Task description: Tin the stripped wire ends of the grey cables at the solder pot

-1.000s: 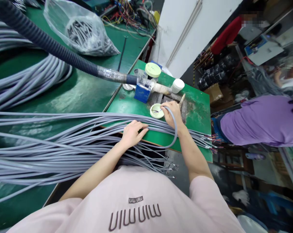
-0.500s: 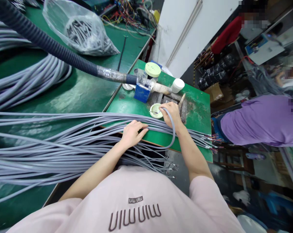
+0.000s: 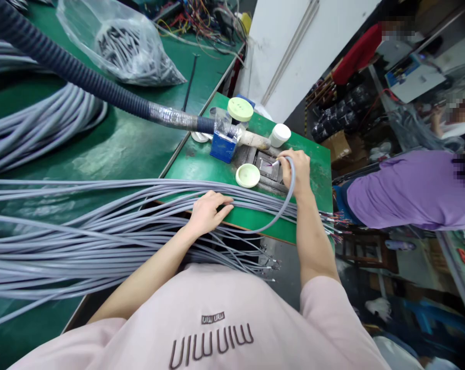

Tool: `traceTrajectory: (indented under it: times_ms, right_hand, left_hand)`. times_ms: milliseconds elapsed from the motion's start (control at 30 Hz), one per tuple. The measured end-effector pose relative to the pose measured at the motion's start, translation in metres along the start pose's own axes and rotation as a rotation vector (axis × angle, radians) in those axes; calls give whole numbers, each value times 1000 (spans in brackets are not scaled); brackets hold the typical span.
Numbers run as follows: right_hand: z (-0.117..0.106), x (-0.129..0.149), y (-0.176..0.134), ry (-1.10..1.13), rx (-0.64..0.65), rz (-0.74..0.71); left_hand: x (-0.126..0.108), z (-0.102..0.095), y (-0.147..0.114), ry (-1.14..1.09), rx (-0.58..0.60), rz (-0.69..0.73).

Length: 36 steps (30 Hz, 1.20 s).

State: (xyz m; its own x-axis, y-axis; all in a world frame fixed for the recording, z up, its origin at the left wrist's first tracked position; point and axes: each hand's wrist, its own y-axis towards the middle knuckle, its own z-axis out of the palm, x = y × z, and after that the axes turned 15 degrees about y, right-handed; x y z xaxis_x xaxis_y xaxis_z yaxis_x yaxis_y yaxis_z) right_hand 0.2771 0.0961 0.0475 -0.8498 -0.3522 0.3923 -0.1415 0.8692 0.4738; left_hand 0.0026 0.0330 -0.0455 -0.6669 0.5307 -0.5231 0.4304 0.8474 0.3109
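Note:
Between the fingers of my right hand (image 3: 297,172) is a grey cable (image 3: 284,208), gripped close to its end and curving back toward me. Its thin bared wires reach over a small square metal pot (image 3: 268,165) with a silvery surface. Left of that pot sits a shallow pale-green dish (image 3: 248,176). My left hand (image 3: 209,210) lies on a bundle of grey cables (image 3: 170,187), thumb apart and fingers stretched out. The bundle runs to the right, its stripped coloured wire ends (image 3: 336,220) at the table's edge.
A dark ribbed hose (image 3: 112,90) crosses above the green table, its nozzle near the pot, beside a blue block (image 3: 222,146). Behind stand a white tub (image 3: 280,134) and a green-lidded jar (image 3: 240,109). A bag of cable pieces (image 3: 128,51) lies far left. A person in purple (image 3: 405,187) is at right.
My right hand has moved right with the cable, taking its wire end from the pale-green dish to above the metal pot. My left hand stays on the bundle.

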Motion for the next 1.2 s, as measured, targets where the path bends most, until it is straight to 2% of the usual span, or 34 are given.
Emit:
traceTrajectory:
  times_ms: [233, 667, 1000, 1100, 1200]
  right_hand:
    - [9, -36, 4, -53, 20, 54]
    - [22, -67, 11, -82, 75, 70]
    - [29, -70, 14, -74, 103, 70]
    - [21, -61, 12, -47, 66, 73]
    - [5, -39, 2, 71, -10, 50]
  left_hand:
    - [0, 0, 0, 2, 7, -4]
    - [0, 0, 1, 0, -6, 3]
    - [-1, -1, 2, -10, 2, -8]
    - [0, -1, 2, -9, -5, -1]
    - [0, 0, 2, 0, -12, 7]
